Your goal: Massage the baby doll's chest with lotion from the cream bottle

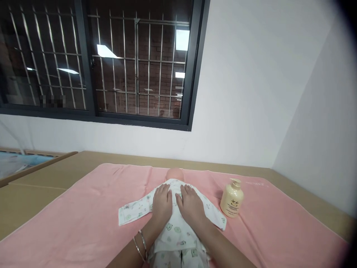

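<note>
A baby doll (175, 174) lies on a pink towel (83, 219), dressed in a white printed garment (174, 230) whose sleeves spread out to both sides. My left hand (161, 204) rests flat on the doll's chest, fingers stretched out, with bracelets on the wrist. My right hand (191, 206) lies flat beside it on the chest, fingers also extended. The two hands almost touch over the garment's front. Only the top of the doll's head shows beyond my fingers.
A cream pump bottle (232, 198) stands upright on the towel just right of the doll. The towel covers a tan surface (33, 193) set against a white wall. A barred dark window (111, 63) fills the upper left.
</note>
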